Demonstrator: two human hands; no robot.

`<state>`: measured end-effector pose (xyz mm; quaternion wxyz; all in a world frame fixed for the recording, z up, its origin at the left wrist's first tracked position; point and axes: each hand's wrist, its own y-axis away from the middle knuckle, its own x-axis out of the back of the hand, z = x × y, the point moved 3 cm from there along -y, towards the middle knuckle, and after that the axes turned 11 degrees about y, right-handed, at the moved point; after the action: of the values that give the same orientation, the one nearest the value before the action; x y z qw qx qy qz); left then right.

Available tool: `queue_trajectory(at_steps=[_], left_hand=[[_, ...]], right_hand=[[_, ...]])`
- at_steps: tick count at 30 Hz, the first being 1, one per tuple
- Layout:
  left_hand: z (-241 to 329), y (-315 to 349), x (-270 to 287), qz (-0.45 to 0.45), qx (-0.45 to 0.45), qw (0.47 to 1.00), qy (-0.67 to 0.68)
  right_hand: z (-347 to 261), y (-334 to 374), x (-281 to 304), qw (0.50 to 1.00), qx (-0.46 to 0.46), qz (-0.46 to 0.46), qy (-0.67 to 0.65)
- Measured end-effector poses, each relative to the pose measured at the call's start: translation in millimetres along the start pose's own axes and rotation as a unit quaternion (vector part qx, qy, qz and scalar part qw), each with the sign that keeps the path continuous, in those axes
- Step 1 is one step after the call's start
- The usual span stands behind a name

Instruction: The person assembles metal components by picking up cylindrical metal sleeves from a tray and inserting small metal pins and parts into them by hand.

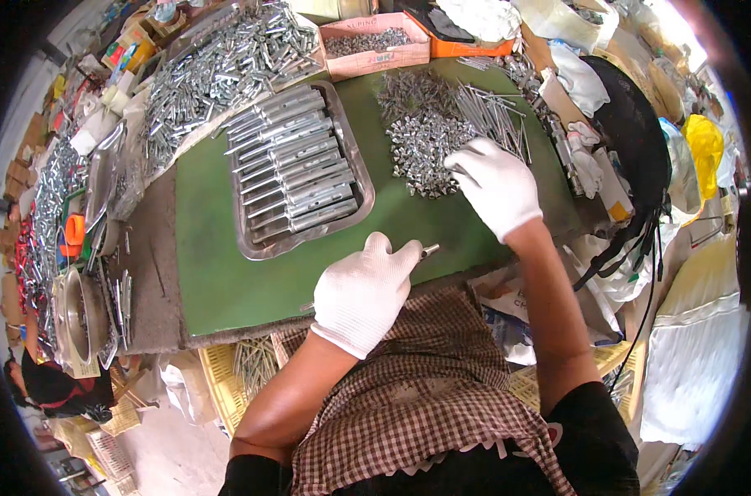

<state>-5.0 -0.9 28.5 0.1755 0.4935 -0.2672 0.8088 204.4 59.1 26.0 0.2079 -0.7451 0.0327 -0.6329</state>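
My left hand (363, 293), in a white knit glove, is closed around a slim metal rod. The rod's hollow-looking silver end (429, 250) sticks out past the thumb, and its other end shows by the wrist. My right hand (495, 186), gloved too, reaches over the right edge of a pile of small shiny metal caps (425, 153). Its fingers are bent together at the pile, and whatever is between the fingertips is hidden. Left of the pile, a metal tray (363, 178) holds a row of pointed tools with silver handles (297, 161).
Behind the caps lie a heap of thin dark springs or pins (413, 93) and long metal rods (495, 116). A pink box (375, 58) of small parts and a big heap of metal pieces (227, 74) border the green mat (218, 289). A black bag (632, 124) stands right.
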Motion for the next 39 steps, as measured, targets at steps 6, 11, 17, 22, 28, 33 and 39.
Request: queue_trajectory(at_steps=[6, 11, 17, 22, 28, 33, 39], left_hand=[[-1.6, -0.3, -1.2, -0.001, 0.012, 1.0, 0.014], [-3.6, -2.4, 1.6, -0.021, 0.025, 0.999, 0.037], [-2.5, -1.5, 2.2, -0.033, 0.022, 0.999, 0.036], [-2.8, -0.6, 0.6, -0.025, 0.03, 0.998, 0.041], [-4.9, 0.4, -2.7, -0.028, 0.037, 0.999, 0.029], [-2.0, -0.2, -0.6, -0.024, 0.027, 0.999, 0.009], [-2.7, 0.2, 2.1, -0.041, 0.039, 0.998, 0.003]], right_hand=[[4.8, -19.5, -3.1, 0.989, 0.039, -0.121, 0.075], [-18.9, 22.9, 3.9, 0.988, 0.065, 0.026, -0.138], [-54.0, 54.8, -0.9, 0.982, 0.013, -0.022, -0.189], [-53.0, 57.9, -4.1, 0.988, 0.039, -0.004, -0.152], [-9.0, 32.9, -1.1, 0.983, -0.119, 0.045, -0.133], [-9.5, 22.2, -8.0, 0.997, -0.07, -0.035, -0.023], [-12.6, 30.0, 6.4, 0.996, -0.024, -0.086, -0.022]])
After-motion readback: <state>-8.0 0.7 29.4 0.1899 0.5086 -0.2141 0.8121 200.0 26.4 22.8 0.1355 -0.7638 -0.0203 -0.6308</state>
